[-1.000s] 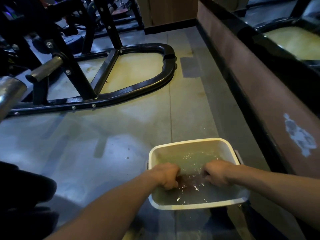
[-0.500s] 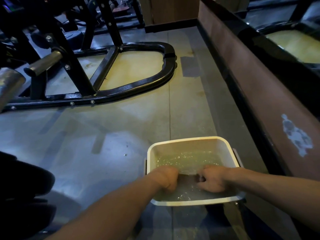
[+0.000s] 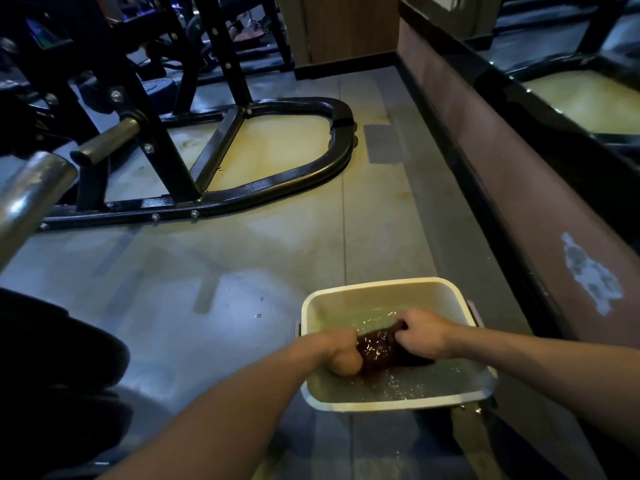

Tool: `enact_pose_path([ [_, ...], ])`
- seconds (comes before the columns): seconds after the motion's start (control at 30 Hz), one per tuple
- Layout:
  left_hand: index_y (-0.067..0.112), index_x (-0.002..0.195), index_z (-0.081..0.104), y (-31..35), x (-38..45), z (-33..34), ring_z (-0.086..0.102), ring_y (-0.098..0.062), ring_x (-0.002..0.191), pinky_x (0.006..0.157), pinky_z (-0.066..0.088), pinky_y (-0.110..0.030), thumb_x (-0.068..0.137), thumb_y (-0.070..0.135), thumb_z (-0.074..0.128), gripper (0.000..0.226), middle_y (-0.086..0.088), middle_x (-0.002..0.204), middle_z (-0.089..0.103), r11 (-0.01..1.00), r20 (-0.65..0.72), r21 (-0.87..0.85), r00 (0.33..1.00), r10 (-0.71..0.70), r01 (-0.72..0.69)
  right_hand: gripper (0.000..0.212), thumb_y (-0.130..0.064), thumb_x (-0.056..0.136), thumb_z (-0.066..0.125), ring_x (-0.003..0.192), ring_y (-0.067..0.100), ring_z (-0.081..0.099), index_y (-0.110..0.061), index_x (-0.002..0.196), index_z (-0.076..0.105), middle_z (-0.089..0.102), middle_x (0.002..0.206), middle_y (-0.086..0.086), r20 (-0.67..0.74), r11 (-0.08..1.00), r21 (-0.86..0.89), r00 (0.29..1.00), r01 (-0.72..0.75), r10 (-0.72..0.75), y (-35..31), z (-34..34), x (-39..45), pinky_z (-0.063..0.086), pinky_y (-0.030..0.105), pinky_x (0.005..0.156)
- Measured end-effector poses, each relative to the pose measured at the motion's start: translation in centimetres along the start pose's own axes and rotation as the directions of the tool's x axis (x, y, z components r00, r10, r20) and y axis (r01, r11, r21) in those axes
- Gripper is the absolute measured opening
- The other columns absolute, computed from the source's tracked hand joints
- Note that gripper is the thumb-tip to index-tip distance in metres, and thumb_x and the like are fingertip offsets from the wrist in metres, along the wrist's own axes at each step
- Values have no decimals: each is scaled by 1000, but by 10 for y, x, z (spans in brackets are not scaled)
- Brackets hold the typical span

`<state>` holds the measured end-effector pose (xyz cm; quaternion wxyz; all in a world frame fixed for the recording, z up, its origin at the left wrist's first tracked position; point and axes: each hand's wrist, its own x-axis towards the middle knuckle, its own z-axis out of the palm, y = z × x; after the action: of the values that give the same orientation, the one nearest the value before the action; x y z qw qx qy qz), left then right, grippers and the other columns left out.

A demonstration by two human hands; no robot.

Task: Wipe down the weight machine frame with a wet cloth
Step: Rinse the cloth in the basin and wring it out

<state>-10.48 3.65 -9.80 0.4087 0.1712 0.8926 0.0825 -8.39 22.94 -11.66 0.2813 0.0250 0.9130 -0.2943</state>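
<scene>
Soaking stage: left hand (image 3: 341,355) and right hand (image 3: 420,332) both clench the dark cloth (image 3: 379,348) in the near-right bucket (image 3: 381,289), at the water surface. Wring hard over the bucket (damp, not dripping) before heading to the frame (image 3: 242,192), far left.

We are on the floor of a gym: a black steel weight machine frame (image 3: 242,188) with bolted joints and a curved base rail stands on grey rubber flooring (image 3: 214,271), a chrome bar (image 3: 31,188) juts in at left, more dark equipment crowds the background, and a mirrored wall (image 3: 571,81) runs along the right.
</scene>
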Motion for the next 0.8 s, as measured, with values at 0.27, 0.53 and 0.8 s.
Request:
enact_pose_path([
  [0.27,18,130,38,-7,-5,-6,63,-22,108,88,58,-34,79,21,85,69,-4,119,62,915,-206,-392,979,12,-94,39,-4,93,48,95,18,57,-19,129,45,60,110,6,-12,911,407,996,-73,85,-4,-5,-2,53,30,76],
  [0.53,18,138,50,-10,3,12,51,-31,122,108,45,-37,90,39,74,57,-10,136,42,991,-166,136,985,37,-14,78,-34,84,72,125,33,49,-26,148,29,38,140,11,122,946,-322,989,-38,82,5,21,-9,49,42,104],
  [0.8,18,158,22,-7,23,42,28,-35,146,123,20,-53,79,71,70,107,-9,158,31,945,1,328,1000,11,-11,94,-54,85,74,148,33,20,-28,158,21,23,161,4,194,817,-553,979,163,-63,11,40,-9,19,48,123],
])
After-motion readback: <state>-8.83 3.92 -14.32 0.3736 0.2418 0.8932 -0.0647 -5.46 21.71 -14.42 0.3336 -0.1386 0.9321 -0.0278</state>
